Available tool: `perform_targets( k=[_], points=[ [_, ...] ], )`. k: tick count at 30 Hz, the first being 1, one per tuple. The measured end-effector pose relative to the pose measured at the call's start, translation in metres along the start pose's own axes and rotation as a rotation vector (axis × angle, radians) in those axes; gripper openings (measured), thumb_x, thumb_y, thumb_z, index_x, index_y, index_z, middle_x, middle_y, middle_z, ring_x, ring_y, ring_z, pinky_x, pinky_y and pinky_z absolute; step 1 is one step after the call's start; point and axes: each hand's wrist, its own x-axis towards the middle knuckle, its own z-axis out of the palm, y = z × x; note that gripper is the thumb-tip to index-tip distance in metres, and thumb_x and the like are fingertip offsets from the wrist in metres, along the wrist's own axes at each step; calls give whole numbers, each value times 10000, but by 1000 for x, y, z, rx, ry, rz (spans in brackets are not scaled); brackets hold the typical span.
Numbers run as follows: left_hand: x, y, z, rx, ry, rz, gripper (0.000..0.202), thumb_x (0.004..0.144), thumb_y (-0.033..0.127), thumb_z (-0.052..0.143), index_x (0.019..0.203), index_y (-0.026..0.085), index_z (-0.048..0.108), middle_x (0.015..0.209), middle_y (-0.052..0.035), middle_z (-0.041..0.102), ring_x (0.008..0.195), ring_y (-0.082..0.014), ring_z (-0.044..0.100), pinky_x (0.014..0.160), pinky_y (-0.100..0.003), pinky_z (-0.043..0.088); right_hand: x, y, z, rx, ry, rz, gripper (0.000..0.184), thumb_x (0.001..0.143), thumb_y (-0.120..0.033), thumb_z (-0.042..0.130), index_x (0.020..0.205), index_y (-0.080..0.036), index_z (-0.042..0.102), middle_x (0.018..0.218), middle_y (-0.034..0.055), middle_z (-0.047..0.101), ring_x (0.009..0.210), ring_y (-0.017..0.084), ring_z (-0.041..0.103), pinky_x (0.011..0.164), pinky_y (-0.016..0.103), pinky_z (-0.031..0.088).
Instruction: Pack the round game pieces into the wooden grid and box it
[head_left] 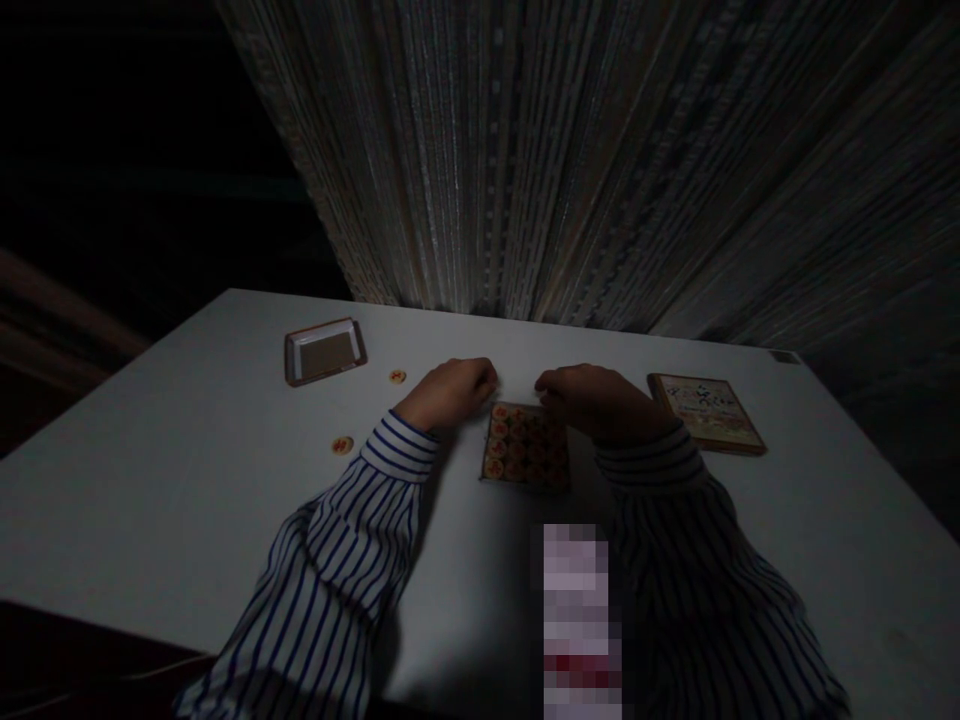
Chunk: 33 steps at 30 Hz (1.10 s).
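A small square tray of round game pieces lies on the white table in front of me. My left hand rests at the tray's far left corner with its fingers curled in; whether they hold anything is hidden. At the tray's far right corner my right hand is also curled, fingertips touching the top edge of the tray. Both arms wear blue-and-white striped sleeves. Two loose round pieces lie to the left, one farther off and one nearer to me.
An empty box half with a brown rim sits at the back left. A printed box lid lies at the right. A pleated curtain hangs behind the table. The room is dim, with darkness to the left.
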Motion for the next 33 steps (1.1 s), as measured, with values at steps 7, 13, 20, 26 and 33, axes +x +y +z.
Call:
perform_targets(
  k=[7, 13, 20, 26, 33],
  points=[
    [-3, 6, -6, -8, 83, -2, 166, 785, 214, 448, 855, 168, 592, 797, -53, 663, 689, -167, 593, 613, -260, 408, -4, 2, -4, 5, 9, -1, 313, 861, -268, 351, 1048, -187, 588, 999, 96, 649, 894, 223, 591, 696, 312, 427],
    [-7, 8, -11, -22, 156, -1, 183, 800, 231, 434, 849, 162, 596, 792, -54, 663, 697, -170, 597, 612, -260, 417, -6, 1, -5, -3, 18, -19, 308, 865, -253, 349, 1051, -184, 586, 1008, 90, 648, 906, 213, 587, 713, 305, 422],
    [-10, 9, -12, -57, 229, -2, 207, 811, 255, 429, 831, 154, 609, 801, -56, 667, 713, -168, 601, 625, -254, 426, -9, -4, -10, 27, 46, -21, 301, 848, -221, 368, 1031, -172, 602, 1027, 94, 650, 934, 226, 588, 731, 314, 427],
    [-20, 4, -10, -73, 233, -36, 213, 809, 262, 435, 839, 156, 618, 808, -61, 673, 719, -172, 604, 630, -261, 433, -10, -3, -8, 25, 92, -49, 308, 854, -214, 357, 1045, -172, 595, 1031, 87, 650, 939, 221, 585, 740, 313, 423],
    [-35, -7, -15, -106, 261, -85, 201, 787, 256, 456, 832, 156, 624, 801, -63, 675, 714, -172, 605, 636, -266, 442, -10, -6, -12, 18, 133, -38, 311, 859, -225, 356, 1039, -158, 601, 1045, 90, 648, 955, 219, 577, 758, 315, 418]
  ],
)
